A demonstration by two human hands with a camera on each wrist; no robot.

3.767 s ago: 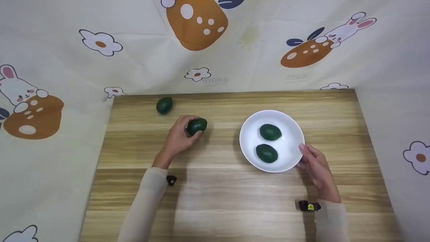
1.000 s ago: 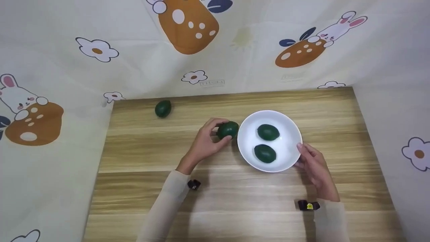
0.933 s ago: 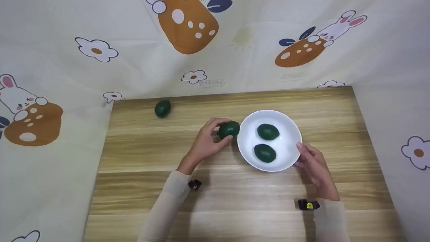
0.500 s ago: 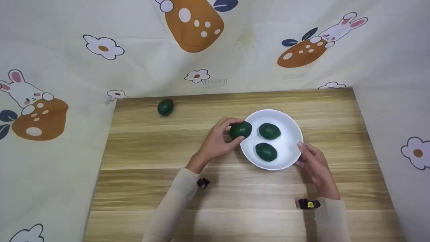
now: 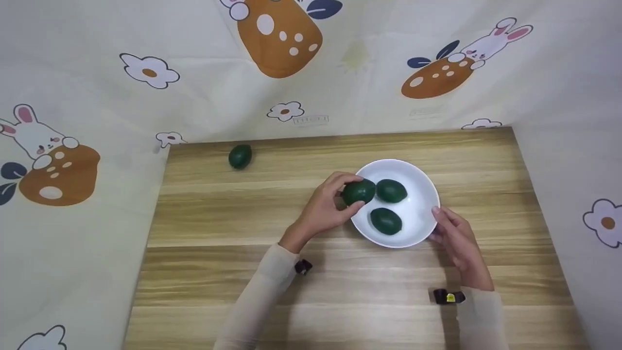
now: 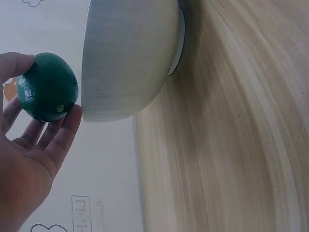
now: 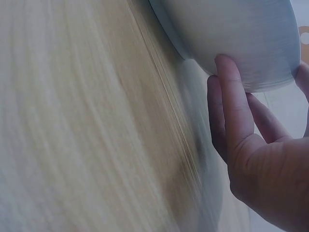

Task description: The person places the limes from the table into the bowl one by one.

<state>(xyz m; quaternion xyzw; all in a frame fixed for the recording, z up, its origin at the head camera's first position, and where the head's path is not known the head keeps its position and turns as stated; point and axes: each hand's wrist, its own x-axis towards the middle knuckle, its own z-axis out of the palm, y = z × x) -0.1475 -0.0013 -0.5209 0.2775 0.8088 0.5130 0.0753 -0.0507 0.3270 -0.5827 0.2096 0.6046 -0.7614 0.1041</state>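
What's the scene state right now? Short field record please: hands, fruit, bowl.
left hand: grips a dark green fruit over the bowl's left rim
right hand: fingers rest against the outer wall of the white bowl
in bowl: two green fruits
outside bowl: one lone fruit near the table's far left edge
surface: wooden table
backdrop: printed cloth

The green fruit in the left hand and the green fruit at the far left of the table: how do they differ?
The held fruit is gripped by the left hand above the rim of the white bowl; the lone fruit lies untouched on the wooden table, far from the bowl and near the back edge. Both are dark green, oval and similar in size.
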